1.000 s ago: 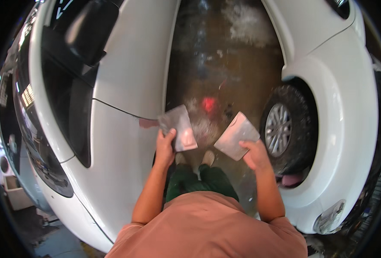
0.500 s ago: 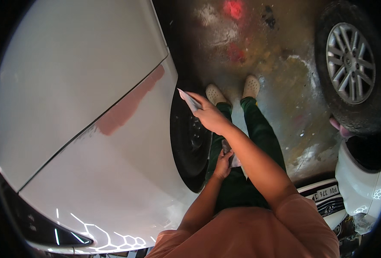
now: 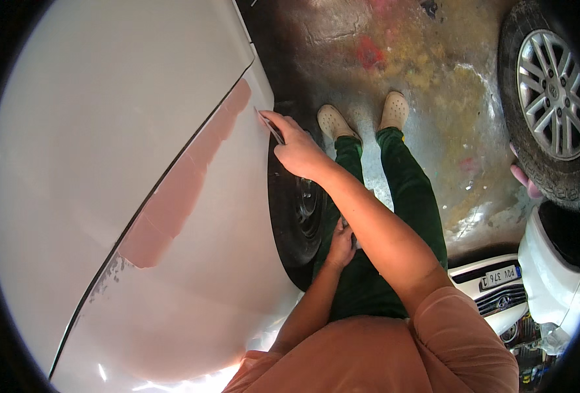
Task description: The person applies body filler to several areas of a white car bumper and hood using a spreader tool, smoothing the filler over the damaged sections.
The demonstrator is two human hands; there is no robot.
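My right hand (image 3: pixel 298 147) is closed on a thin, flat putty spreader (image 3: pixel 274 131), seen nearly edge-on. Its tip lies over the edge of a white car panel (image 3: pixel 231 229), beside the wheel arch; whether it touches cannot be told. Along the panel seam runs a long strip of pink filler (image 3: pixel 178 190), with grey scuffs at its near end. Lower down, in front of my legs, my left hand (image 3: pixel 342 245) is closed around something greyish, mostly hidden behind my right forearm.
A black car wheel (image 3: pixel 296 216) sits under the panel's edge, close to my arms. My feet in beige clogs (image 3: pixel 334 122) stand on a stained concrete floor (image 3: pixel 447 131). To the right are another vehicle's wheel (image 3: pixel 555 95) and a white car front (image 3: pixel 499 288).
My right hand and the spreader have moved from over the wheel to the panel's edge near the filler's far end. The view has shifted, and the left hand's object is more hidden.
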